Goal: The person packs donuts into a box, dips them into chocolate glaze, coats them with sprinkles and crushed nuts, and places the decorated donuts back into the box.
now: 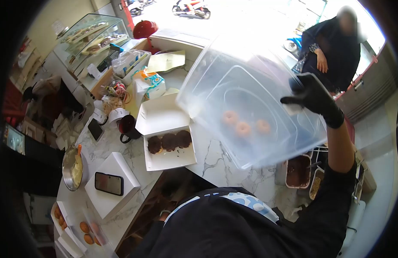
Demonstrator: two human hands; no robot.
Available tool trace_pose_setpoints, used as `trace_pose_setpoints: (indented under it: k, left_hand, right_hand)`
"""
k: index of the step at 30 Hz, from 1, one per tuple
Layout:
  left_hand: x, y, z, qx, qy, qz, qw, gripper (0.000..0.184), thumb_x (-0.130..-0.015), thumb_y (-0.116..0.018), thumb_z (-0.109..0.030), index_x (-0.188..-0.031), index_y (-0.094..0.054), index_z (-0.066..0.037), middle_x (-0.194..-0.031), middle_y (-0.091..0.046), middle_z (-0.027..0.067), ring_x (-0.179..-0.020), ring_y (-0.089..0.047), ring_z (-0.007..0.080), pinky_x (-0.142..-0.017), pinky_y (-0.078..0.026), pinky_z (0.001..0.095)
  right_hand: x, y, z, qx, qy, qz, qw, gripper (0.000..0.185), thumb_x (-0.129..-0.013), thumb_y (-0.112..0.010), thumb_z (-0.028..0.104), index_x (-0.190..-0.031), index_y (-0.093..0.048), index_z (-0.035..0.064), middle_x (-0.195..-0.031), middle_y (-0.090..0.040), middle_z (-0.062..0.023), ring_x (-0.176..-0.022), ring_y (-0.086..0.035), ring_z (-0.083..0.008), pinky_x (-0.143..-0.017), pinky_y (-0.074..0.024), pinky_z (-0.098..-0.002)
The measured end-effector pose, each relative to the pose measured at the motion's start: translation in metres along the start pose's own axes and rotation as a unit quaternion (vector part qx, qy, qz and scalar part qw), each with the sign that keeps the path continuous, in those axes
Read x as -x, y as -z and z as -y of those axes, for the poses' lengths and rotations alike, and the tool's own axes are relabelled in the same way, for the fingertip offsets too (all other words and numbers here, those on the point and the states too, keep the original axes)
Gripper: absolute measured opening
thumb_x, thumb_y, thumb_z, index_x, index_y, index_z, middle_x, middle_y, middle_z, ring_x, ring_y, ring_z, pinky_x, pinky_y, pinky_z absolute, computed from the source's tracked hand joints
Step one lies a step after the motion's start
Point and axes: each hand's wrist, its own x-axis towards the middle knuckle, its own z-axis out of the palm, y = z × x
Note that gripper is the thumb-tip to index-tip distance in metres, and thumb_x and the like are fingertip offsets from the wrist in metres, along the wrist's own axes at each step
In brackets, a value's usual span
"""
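My right hand (pixel 316 98), in a black glove, grips the right side of a large translucent plastic lid (pixel 250 92), held tilted above the counter. Several pale ring doughnuts (pixel 243 128) show blurred through the plastic; I cannot tell how far behind it they lie. Just left of the lid, an open white cardboard box (pixel 171 161) contains a row of chocolate-topped doughnuts (pixel 169 142). Of my left arm, only a bit of wrist with a band shows low by my body; the fingers of that hand are hidden.
A phone (pixel 109 183) lies on a closed white box (pixel 106 202). Around them are a metal bowl (pixel 72 168), a dark mug (pixel 128 128) and a box of round buns (pixel 88 232). A chocolate tub (pixel 298 171) sits at right. A person (pixel 332 51) stands across the counter.
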Motion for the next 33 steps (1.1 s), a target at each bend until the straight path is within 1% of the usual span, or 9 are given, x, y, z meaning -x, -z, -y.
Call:
trace_pose_setpoints:
  k: [3,9,12,19,21,23,25,30,33]
  left_hand:
    - [0.021,0.005,0.011,-0.01,0.011,0.011,1.0,0.042,-0.089,-0.048,-0.036,-0.115,-0.058,-0.004,-0.121,-0.055,0.0142,-0.111,-0.052,0.025,-0.095,-0.038,0.0334]
    - [0.036,0.017,0.003,-0.004,0.014,0.03,0.999,0.042,-0.09,-0.047,-0.035,-0.116,-0.057,-0.003,-0.121,-0.055,0.0135,-0.111,-0.051,0.0239,-0.095,-0.038,0.033]
    - [0.034,0.022,-0.017,0.02,0.005,0.042,0.999,0.042,-0.091,-0.046,-0.034,-0.116,-0.057,-0.003,-0.121,-0.055,0.0132,-0.111,-0.051,0.0234,-0.095,-0.038,0.0328]
    - [0.088,0.097,-0.229,0.222,-0.026,0.207,0.952,0.042,-0.092,-0.045,-0.033,-0.117,-0.055,-0.002,-0.12,-0.055,0.0124,-0.11,-0.051,0.0221,-0.095,-0.037,0.0324]
    - [0.085,0.117,-0.246,0.175,-0.121,0.334,0.918,0.04,-0.095,-0.044,-0.03,-0.12,-0.052,0.0,-0.121,-0.054,0.0095,-0.109,-0.049,0.0157,-0.095,-0.038,0.0295]
    - [0.135,0.172,-0.31,0.008,-0.071,0.267,0.961,0.041,-0.094,-0.046,-0.034,-0.116,-0.056,-0.001,-0.103,-0.063,0.0063,-0.097,-0.056,0.0127,-0.082,-0.046,0.0248]
    - [0.166,0.21,-0.322,0.192,-0.161,0.151,0.956,0.037,-0.093,-0.046,-0.033,-0.097,-0.06,0.001,-0.084,-0.065,0.0077,-0.077,-0.062,0.0153,-0.063,-0.049,0.0266]
    - [0.121,0.282,-0.304,0.101,-0.164,-0.331,0.924,0.044,-0.091,-0.048,-0.041,-0.091,-0.059,0.002,-0.077,-0.062,0.0074,-0.071,-0.06,0.0131,-0.063,-0.048,0.0267]
    - [0.085,0.284,-0.306,0.25,-0.082,-0.229,0.937,0.055,-0.089,-0.048,-0.05,-0.093,-0.058,0.004,-0.079,-0.062,0.0069,-0.07,-0.058,0.0131,-0.065,-0.047,0.0269]
  right_hand:
    - [-0.01,-0.02,-0.02,0.14,0.111,-0.162,0.97,0.036,-0.065,-0.074,0.019,-0.058,-0.043,0.0017,-0.053,-0.041,-0.0111,-0.048,-0.036,-0.0232,-0.05,-0.0357,-0.0347]
    - [-0.005,0.011,0.009,-0.059,-0.066,0.029,0.996,0.031,-0.067,-0.069,0.019,-0.061,-0.046,-0.0004,-0.06,-0.05,-0.0149,-0.055,-0.048,-0.0273,-0.055,-0.0395,-0.0384]
    - [-0.016,-0.002,-0.008,0.103,0.023,-0.11,0.988,0.032,-0.067,-0.069,0.02,-0.061,-0.046,-0.0009,-0.058,-0.05,-0.0159,-0.052,-0.045,-0.0269,-0.054,-0.0394,-0.0372]
    - [-0.007,0.002,-0.003,-0.042,-0.026,-0.018,0.999,0.033,-0.066,-0.073,0.022,-0.063,-0.048,0.0002,-0.057,-0.046,-0.012,-0.053,-0.043,-0.025,-0.054,-0.0368,-0.0379]
    - [-0.015,0.004,-0.017,0.085,0.036,-0.082,0.992,0.034,-0.064,-0.074,0.017,-0.062,-0.044,0.0007,-0.058,-0.044,-0.0103,-0.051,-0.041,-0.0245,-0.053,-0.0366,-0.0357]
    - [-0.022,-0.003,-0.022,0.136,0.035,-0.129,0.982,0.032,-0.064,-0.073,0.015,-0.062,-0.044,0.0003,-0.058,-0.043,-0.0104,-0.051,-0.041,-0.0262,-0.051,-0.0356,-0.0359]
    - [-0.019,-0.003,-0.021,0.217,0.208,-0.133,0.945,0.032,-0.064,-0.072,0.012,-0.059,-0.042,0.0006,-0.055,-0.041,-0.0104,-0.05,-0.041,-0.0279,-0.05,-0.0341,-0.0365]
    - [-0.01,0.012,-0.003,0.031,-0.013,-0.017,0.999,0.038,-0.066,-0.077,0.02,-0.064,-0.044,0.0018,-0.053,-0.037,-0.0036,-0.049,-0.035,-0.0149,-0.05,-0.0344,-0.0311]
    - [-0.026,0.034,-0.033,0.25,0.187,-0.179,0.933,0.029,-0.07,-0.075,0.018,-0.079,-0.056,-0.0026,-0.056,-0.045,-0.0054,-0.051,-0.041,-0.011,-0.05,-0.0381,-0.028]
